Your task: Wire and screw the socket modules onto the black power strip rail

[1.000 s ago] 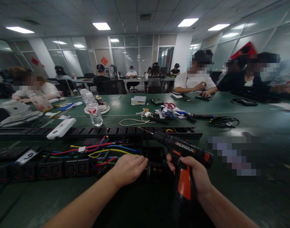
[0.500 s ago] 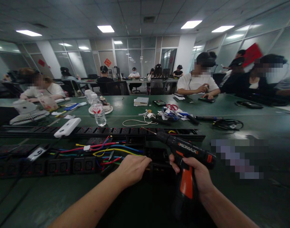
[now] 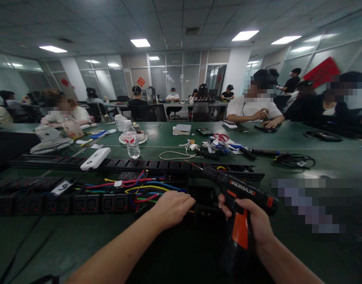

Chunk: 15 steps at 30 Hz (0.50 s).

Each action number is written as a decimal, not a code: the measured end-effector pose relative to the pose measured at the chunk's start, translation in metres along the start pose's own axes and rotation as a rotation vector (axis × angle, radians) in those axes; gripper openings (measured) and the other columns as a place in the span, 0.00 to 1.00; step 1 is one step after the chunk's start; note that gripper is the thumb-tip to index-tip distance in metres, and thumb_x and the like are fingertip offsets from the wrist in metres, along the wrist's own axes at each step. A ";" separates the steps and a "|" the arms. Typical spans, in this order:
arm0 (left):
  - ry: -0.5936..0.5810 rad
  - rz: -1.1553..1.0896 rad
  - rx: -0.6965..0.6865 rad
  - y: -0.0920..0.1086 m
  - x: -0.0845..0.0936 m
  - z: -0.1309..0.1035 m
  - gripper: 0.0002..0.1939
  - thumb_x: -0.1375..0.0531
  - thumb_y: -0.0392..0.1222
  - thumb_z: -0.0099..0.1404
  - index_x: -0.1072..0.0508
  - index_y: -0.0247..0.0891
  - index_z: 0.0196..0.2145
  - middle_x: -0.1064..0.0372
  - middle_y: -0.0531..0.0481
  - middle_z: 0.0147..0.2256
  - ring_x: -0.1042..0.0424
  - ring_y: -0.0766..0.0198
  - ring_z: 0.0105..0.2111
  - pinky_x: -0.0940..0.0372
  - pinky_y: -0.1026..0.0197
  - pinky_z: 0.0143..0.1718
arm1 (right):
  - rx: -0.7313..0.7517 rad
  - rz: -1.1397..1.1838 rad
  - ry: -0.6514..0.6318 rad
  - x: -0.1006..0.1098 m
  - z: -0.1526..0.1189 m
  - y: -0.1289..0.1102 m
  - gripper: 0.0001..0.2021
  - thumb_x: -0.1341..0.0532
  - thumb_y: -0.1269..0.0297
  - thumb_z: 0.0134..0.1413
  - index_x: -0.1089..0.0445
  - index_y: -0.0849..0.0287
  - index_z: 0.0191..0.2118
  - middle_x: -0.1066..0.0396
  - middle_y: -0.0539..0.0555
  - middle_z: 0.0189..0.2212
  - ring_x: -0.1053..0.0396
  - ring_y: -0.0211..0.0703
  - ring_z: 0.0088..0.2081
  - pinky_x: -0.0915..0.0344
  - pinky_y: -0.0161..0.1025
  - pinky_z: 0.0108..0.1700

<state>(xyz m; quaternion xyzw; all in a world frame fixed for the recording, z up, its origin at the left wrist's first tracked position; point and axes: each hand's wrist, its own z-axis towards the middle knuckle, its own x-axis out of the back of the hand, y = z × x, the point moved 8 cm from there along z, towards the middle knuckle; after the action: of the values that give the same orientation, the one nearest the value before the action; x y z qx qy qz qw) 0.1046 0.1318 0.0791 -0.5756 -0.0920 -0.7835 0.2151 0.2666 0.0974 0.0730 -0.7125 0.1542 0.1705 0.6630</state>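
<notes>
My right hand (image 3: 259,219) is closed round the grip of a black and orange cordless drill (image 3: 241,187). The long thin bit (image 3: 194,164) points up and left over the far power strip (image 3: 145,164). With fingers curled down, my left hand (image 3: 175,209) is closed on the open end of the near black power strip (image 3: 98,203); its fingertips are partly hidden. Red, yellow, blue and green wires (image 3: 148,189) lie exposed just beyond that hand. The bit is apart from my left hand.
A white power bank (image 3: 95,158) rests across the far strip. Behind it stand a water bottle (image 3: 132,145) and a small white fan (image 3: 49,140). Red-handled scissors (image 3: 221,137), a white cable (image 3: 179,155) and a coiled black cable (image 3: 295,161) lie farther back. Co-workers sit across the table.
The whole view has shifted, so everything appears a little farther right and slightly lower. Both hands keep their holds, and the drill has hardly moved relative to the strips.
</notes>
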 end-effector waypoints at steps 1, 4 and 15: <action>0.008 0.019 -0.021 0.000 -0.001 0.001 0.07 0.48 0.33 0.70 0.32 0.37 0.43 0.29 0.49 0.35 0.30 0.60 0.33 0.36 0.60 0.32 | -0.013 0.007 0.000 0.000 0.000 0.001 0.14 0.42 0.59 0.49 0.24 0.64 0.33 0.34 0.53 0.19 0.39 0.39 0.21 0.43 0.35 0.24; 0.034 0.056 -0.052 -0.002 -0.003 0.002 0.07 0.49 0.33 0.71 0.33 0.36 0.43 0.30 0.49 0.35 0.30 0.61 0.32 0.36 0.60 0.31 | -0.047 0.026 0.000 0.000 0.003 0.003 0.14 0.42 0.58 0.48 0.24 0.63 0.33 0.35 0.52 0.19 0.41 0.38 0.18 0.46 0.34 0.20; 0.151 0.154 -0.113 0.006 0.005 -0.002 0.11 0.53 0.34 0.73 0.34 0.32 0.46 0.31 0.48 0.32 0.30 0.61 0.31 0.36 0.60 0.28 | -0.020 -0.045 -0.058 0.006 0.025 -0.001 0.14 0.40 0.55 0.49 0.28 0.61 0.35 0.36 0.47 0.18 0.42 0.36 0.18 0.47 0.34 0.22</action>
<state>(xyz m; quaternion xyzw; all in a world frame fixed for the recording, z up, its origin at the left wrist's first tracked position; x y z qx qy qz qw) 0.1044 0.1244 0.0824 -0.5317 0.0133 -0.8097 0.2480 0.2714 0.1224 0.0695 -0.7173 0.1171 0.1775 0.6635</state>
